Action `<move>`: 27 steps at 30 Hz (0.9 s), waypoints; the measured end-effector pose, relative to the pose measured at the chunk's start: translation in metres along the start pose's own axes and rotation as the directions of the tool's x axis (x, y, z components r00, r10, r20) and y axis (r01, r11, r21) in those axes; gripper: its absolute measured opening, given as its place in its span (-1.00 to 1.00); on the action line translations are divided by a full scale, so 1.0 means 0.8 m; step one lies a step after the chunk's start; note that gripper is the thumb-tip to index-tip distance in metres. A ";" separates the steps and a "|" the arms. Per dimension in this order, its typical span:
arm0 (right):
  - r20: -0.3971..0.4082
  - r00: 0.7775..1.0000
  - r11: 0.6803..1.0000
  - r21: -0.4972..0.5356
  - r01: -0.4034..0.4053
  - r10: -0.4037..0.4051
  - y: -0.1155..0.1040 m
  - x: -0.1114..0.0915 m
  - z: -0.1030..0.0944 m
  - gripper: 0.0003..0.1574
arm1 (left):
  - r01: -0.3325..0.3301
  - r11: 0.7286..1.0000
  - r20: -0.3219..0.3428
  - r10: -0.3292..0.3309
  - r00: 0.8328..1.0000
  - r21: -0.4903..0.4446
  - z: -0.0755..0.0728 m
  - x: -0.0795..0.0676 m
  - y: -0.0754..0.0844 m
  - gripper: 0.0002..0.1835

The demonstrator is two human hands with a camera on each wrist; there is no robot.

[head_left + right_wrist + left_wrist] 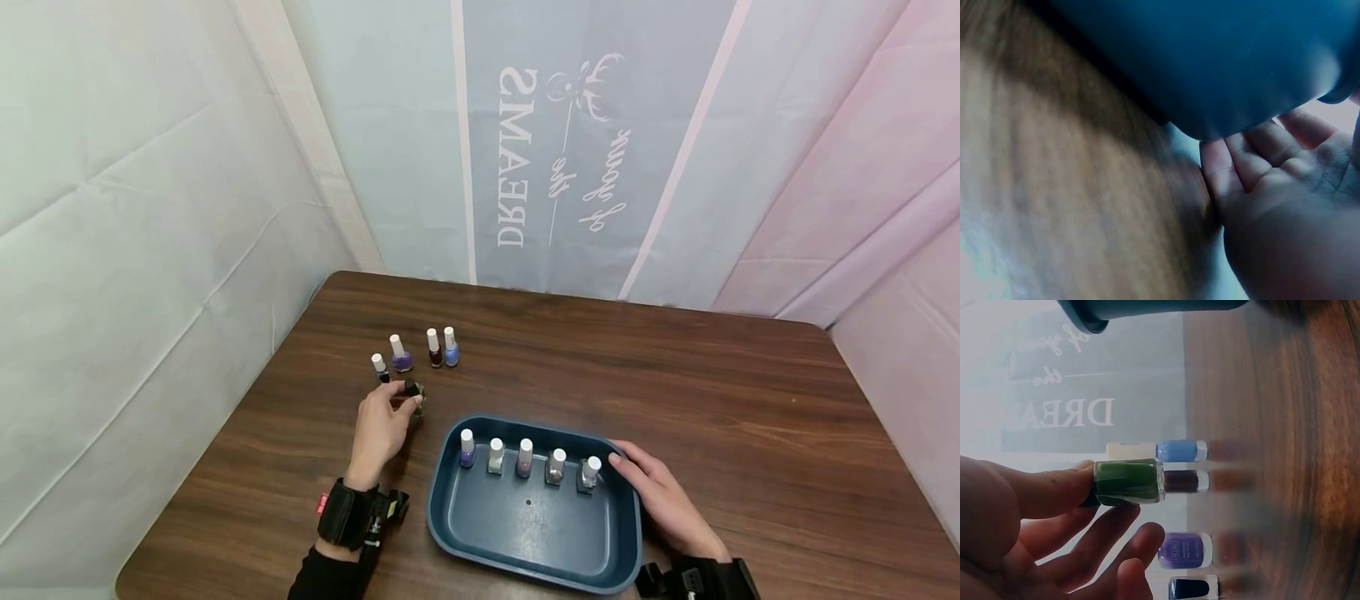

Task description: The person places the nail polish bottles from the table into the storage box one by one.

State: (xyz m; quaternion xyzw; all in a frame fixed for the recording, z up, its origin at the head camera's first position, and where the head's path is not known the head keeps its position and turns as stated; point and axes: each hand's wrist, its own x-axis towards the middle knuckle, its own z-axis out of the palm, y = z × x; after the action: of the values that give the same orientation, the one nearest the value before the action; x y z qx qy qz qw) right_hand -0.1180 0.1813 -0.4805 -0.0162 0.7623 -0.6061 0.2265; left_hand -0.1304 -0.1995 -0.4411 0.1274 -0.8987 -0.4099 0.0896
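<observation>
Beside the blue tray [525, 542] — right hand [667, 498] gripping it — left hand [380, 429] pinches a green bottle [1125, 481].

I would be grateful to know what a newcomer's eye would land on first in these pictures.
Probably the blue tray, with five white-capped bottles standing in a row near its far side and the right hand holding its right rim. Next might come the green bottle pinched in the left hand, left of the tray. The sideways word DREAMS on the backdrop behind the table may also catch the eye.
</observation>
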 end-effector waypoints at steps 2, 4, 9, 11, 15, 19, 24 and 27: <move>0.003 1.000 1.000 -0.001 0.001 -0.001 -0.001 0.000 0.000 -0.36 | -0.007 1.000 0.003 0.007 1.000 -0.007 -0.001 -0.002 0.001 -0.72; 0.005 1.000 1.000 -0.004 0.003 -0.003 -0.001 0.000 0.000 -0.36 | -0.016 1.000 0.005 0.016 1.000 -0.010 -0.002 -0.004 0.003 -0.72; -0.001 1.000 1.000 -0.011 0.003 -0.003 -0.001 0.000 0.000 -0.37 | -0.043 0.999 0.001 0.043 0.999 0.009 -0.004 -0.011 0.006 -0.72; -0.006 1.000 1.000 -0.013 0.003 -0.003 -0.001 0.000 0.000 -0.37 | -0.048 0.999 0.001 0.048 0.999 0.014 -0.004 -0.014 0.007 -0.72; -0.008 1.000 1.000 -0.015 0.001 -0.001 -0.002 0.000 0.000 -0.38 | -0.043 0.999 0.008 0.043 0.999 0.018 -0.004 -0.019 0.010 -0.75; 0.000 1.000 1.000 -0.025 0.009 -0.009 -0.001 0.000 0.000 -0.37 | -0.033 0.999 0.017 0.033 0.999 0.019 -0.005 -0.022 0.013 -0.76; 0.002 1.000 1.000 -0.017 0.009 -0.009 -0.001 0.001 -0.001 -0.37 | -0.034 0.999 0.024 0.034 0.999 0.023 -0.005 -0.026 0.014 -0.75; 0.008 1.000 1.000 -0.015 0.014 -0.014 -0.002 0.000 -0.001 -0.36 | -0.040 0.999 0.024 0.040 0.999 0.019 -0.007 -0.028 0.014 -0.76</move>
State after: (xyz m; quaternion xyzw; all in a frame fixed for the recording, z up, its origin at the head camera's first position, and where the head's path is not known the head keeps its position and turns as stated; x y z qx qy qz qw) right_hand -0.1187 0.1814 -0.4792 -0.0254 0.7658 -0.6019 0.2250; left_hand -0.1094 -0.1891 -0.4302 0.1055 -0.9061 -0.4006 0.0860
